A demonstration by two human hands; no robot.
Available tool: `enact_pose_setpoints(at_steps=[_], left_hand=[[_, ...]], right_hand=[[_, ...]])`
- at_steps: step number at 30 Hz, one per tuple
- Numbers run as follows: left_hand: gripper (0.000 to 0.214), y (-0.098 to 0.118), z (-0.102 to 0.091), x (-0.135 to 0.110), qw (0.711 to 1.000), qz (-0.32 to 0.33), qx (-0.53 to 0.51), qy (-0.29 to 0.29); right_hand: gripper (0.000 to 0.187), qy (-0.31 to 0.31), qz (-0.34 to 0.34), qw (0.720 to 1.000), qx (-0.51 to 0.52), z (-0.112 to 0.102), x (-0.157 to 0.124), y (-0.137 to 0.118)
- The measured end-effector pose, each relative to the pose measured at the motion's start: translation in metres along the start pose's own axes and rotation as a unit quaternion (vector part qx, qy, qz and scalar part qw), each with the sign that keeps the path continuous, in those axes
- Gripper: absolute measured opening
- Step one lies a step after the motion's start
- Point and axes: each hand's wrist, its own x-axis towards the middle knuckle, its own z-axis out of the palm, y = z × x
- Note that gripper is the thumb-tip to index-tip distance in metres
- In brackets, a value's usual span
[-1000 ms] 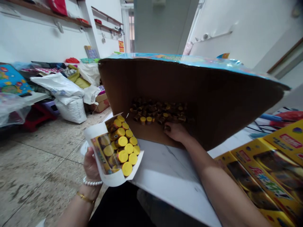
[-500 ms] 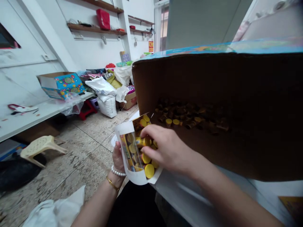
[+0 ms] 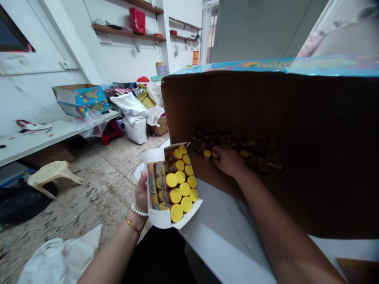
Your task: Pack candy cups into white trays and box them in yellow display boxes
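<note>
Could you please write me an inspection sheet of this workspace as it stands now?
Surface: white tabletop beneath the large carton, whose opening faces the person.
Job's things: small open box packed with yellow-lidded containers; more small containers lie inside the large carton, partly in shadow.
Clutter: stuffed white sack and cream stool on the floor; blue patterned box on a side bench.
Hands: left hand holds the small open box; right hand is among the containers in the carton, grip unclear.
Cables: nothing seen near the hands.
Surroundings: wooden shelves on white walls; speckled floor.
</note>
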Motion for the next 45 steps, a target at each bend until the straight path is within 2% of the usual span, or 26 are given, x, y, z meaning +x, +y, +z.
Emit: enact_pose_setpoints(at_steps=[2, 4, 6, 8, 9, 10, 13, 15, 16, 17, 19, 20, 22, 24, 28, 31, 33, 35, 37, 38, 39, 42, 45], left_hand=[[0.053, 0.0, -0.002, 0.0, 1.0, -0.008, 0.005, 0.015], [0.064, -0.001, -0.006, -0.001, 1.0, -0.021, 0.007, 0.019], [0.07, 0.0, -0.009, -0.002, 0.999, -0.035, 0.007, 0.016], [0.068, 0.0, -0.011, -0.003, 0.999, -0.036, 0.005, 0.009], [0.065, 0.0, -0.011, -0.003, 1.0, -0.03, 0.004, 0.005], [0.062, 0.0, -0.011, -0.003, 1.0, -0.021, 0.002, 0.001], [0.052, -0.001, -0.009, -0.002, 1.0, 0.016, -0.005, -0.007], [0.051, -0.001, -0.006, -0.002, 1.0, 0.024, -0.011, -0.008], [0.052, -0.001, -0.005, -0.002, 1.0, 0.018, -0.013, -0.01], [0.054, 0.0, -0.004, -0.001, 1.0, 0.008, -0.013, -0.014], [0.054, 0.001, -0.002, -0.001, 0.999, -0.015, -0.013, -0.034], [0.053, 0.002, -0.001, -0.001, 0.998, -0.025, -0.013, -0.047], [0.052, 0.003, -0.001, 0.0, 0.996, -0.035, -0.02, -0.075], [0.055, 0.004, -0.001, 0.0, 0.995, -0.041, -0.03, -0.091], [0.054, 0.003, 0.0, 0.0, 0.996, -0.044, -0.028, -0.074], [0.051, 0.001, 0.001, 0.0, 0.999, -0.026, -0.018, -0.035], [0.051, 0.0, 0.0, 0.001, 1.0, -0.018, -0.015, -0.01], [0.051, 0.0, -0.004, 0.001, 1.0, -0.018, -0.01, -0.001], [0.057, 0.0, -0.009, 0.0, 1.0, -0.018, -0.003, -0.004], [0.061, -0.001, -0.011, 0.0, 1.0, -0.016, -0.002, -0.007], [0.065, -0.001, -0.013, -0.001, 1.0, -0.015, -0.002, -0.01], [0.064, -0.001, -0.014, -0.001, 1.0, -0.014, -0.009, -0.016], [0.059, -0.001, -0.009, 0.0, 0.999, -0.022, -0.019, -0.018]], right_hand=[[0.022, 0.009, -0.003, 1.0, 0.011, 0.0, 0.001, -0.007], [0.018, 0.049, -0.007, 0.994, 0.093, -0.009, -0.003, -0.026], [0.021, 0.107, -0.026, 0.962, 0.249, -0.02, -0.012, -0.052], [0.023, 0.142, -0.062, 0.912, 0.381, -0.026, -0.028, -0.083], [0.022, 0.145, -0.084, 0.9, 0.403, -0.026, -0.037, -0.097], [0.02, 0.141, -0.108, 0.899, 0.399, -0.025, -0.045, -0.11], [0.015, 0.106, -0.206, 0.914, 0.333, -0.021, -0.06, -0.131], [0.009, 0.101, -0.249, 0.912, 0.311, -0.021, -0.055, -0.124], [0.012, 0.114, -0.241, 0.917, 0.297, -0.021, -0.048, -0.114], [0.018, 0.13, -0.207, 0.933, 0.264, -0.022, -0.04, -0.1], [0.026, 0.147, -0.092, 0.974, 0.146, -0.02, -0.022, -0.066], [0.026, 0.132, -0.029, 0.988, 0.069, -0.017, -0.015, -0.049], [0.022, 0.092, 0.023, 0.996, 0.001, -0.007, -0.006, -0.02], [0.023, 0.059, 0.033, 0.998, -0.018, 0.006, -0.004, -0.004], [0.031, 0.036, 0.051, 0.998, -0.007, 0.019, -0.005, -0.003], [0.036, 0.039, 0.061, 0.997, 0.039, 0.007, -0.001, -0.012], [0.04, 0.052, 0.053, 0.99, 0.117, -0.005, 0.001, -0.025], [0.039, 0.045, 0.024, 0.956, 0.289, -0.017, -0.004, -0.044], [0.033, 0.024, -0.018, 0.881, 0.472, -0.026, -0.014, -0.067], [0.031, 0.014, -0.035, 0.846, 0.532, -0.028, -0.019, -0.078], [0.031, 0.007, -0.046, 0.825, 0.563, -0.03, -0.024, -0.087], [0.033, -0.003, -0.033, 0.79, 0.613, -0.031, -0.033, -0.099], [0.034, -0.032, 0.02, 0.722, 0.691, -0.032, -0.03, -0.095]])
